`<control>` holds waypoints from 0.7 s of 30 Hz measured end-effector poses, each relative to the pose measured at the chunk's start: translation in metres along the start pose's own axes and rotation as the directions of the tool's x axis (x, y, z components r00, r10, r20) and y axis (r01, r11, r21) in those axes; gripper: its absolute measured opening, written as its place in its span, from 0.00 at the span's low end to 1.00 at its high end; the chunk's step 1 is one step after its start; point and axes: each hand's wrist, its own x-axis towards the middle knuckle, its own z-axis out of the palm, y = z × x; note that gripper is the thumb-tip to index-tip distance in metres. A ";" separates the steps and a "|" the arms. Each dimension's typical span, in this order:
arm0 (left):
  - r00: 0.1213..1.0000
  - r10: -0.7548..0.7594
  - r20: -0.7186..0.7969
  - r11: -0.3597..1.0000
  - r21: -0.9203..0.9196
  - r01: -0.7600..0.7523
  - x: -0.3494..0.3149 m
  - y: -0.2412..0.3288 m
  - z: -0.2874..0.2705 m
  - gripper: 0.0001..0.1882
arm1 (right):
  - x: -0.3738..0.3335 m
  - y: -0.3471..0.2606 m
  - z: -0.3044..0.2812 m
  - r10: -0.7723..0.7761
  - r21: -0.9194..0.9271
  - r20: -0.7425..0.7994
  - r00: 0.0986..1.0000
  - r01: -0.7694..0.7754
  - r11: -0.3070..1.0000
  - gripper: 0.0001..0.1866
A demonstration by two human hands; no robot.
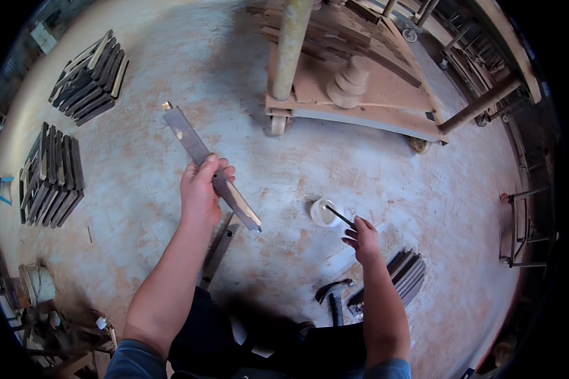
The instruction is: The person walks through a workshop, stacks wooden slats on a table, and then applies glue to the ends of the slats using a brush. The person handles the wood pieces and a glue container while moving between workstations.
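Observation:
My left hand is wrapped round the middle of a dark wooden slat, held slantwise above the floor. Patches of pale bare wood show on the slat, and both its ends are narrowed and look wet or shiny. My right hand grips a thin dark stick between thumb and fingers. The stick's far end is inside a small white tub on the floor; the tub's contents are pale. Partly behind my left forearm, another dark wooden piece with holes lies on the floor.
Beside my right forearm lie a claw hammer and a row of dark slats. Stacked wooden frames stand at the left, with another stack farther off. A wheeled wooden cart carrying boards stands ahead. Scrap wood lies lower left.

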 end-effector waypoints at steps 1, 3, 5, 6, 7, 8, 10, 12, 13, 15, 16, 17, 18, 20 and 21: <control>1.000 -0.018 -0.014 1.000 0.021 0.019 -0.001 0.004 0.000 0.10 | 0.001 0.001 -0.002 0.012 0.006 -0.034 0.999 -0.012 1.000 0.25; 1.000 0.003 -0.001 0.999 0.050 -0.003 0.002 0.007 -0.007 0.10 | 0.003 -0.002 -0.005 0.018 -0.027 -0.060 0.998 -0.020 0.999 0.25; 1.000 0.002 0.008 0.998 0.070 -0.003 0.004 0.008 -0.011 0.10 | 0.003 -0.004 -0.009 0.018 -0.029 -0.104 0.994 -0.021 0.999 0.27; 1.000 -0.007 0.013 0.997 0.077 0.006 0.004 0.009 -0.009 0.11 | 0.000 -0.008 -0.012 0.010 -0.035 -0.131 0.991 -0.015 0.999 0.28; 1.000 -0.021 0.018 0.996 0.088 0.019 0.003 0.009 -0.006 0.11 | -0.001 -0.009 -0.016 0.008 -0.039 -0.162 0.987 -0.014 0.999 0.29; 0.999 -0.035 0.021 0.995 0.092 0.033 0.002 0.011 -0.003 0.11 | 0.003 -0.008 -0.023 -0.007 -0.044 -0.207 0.978 -0.002 0.999 0.31; 0.998 0.002 0.068 0.997 0.079 -0.008 0.006 0.010 -0.010 0.10 | 0.009 -0.019 -0.043 -0.064 -0.117 -0.259 0.964 0.034 0.993 0.29; 0.998 0.026 0.065 0.994 0.106 -0.033 0.008 0.009 -0.013 0.10 | 0.011 -0.035 -0.069 -0.126 -0.166 -0.257 0.958 0.084 0.982 0.27; 0.999 0.027 0.039 0.989 0.145 -0.033 0.005 0.013 -0.010 0.09 | 0.004 -0.046 -0.079 -0.143 -0.171 -0.236 0.961 0.104 0.980 0.26; 0.997 0.061 0.037 0.977 0.201 -0.067 0.006 0.010 -0.014 0.10 | -0.021 -0.070 -0.089 -0.157 -0.180 -0.091 0.983 0.139 0.974 0.19; 0.995 0.084 0.061 0.971 0.218 -0.096 0.007 0.008 -0.019 0.11 | -0.029 -0.073 -0.098 -0.112 -0.266 -0.024 0.993 0.102 0.959 0.19; 0.991 0.108 0.084 0.964 0.234 -0.125 0.008 0.004 -0.024 0.12 | -0.038 -0.071 -0.108 -0.060 -0.351 0.041 0.997 0.071 0.934 0.18; 0.991 0.105 0.080 0.938 0.323 -0.125 0.006 0.002 -0.027 0.13 | -0.052 -0.062 -0.111 -0.038 -0.392 0.073 0.997 0.063 0.918 0.19; 0.992 0.098 0.077 0.861 0.493 -0.124 0.001 -0.004 -0.035 0.16 | -0.072 -0.023 -0.133 0.043 -0.472 0.199 0.979 0.057 0.880 0.20; 0.992 0.073 0.102 0.829 0.547 -0.118 0.000 -0.009 -0.043 0.16 | -0.078 0.007 -0.150 0.100 -0.511 0.284 0.954 0.062 0.857 0.21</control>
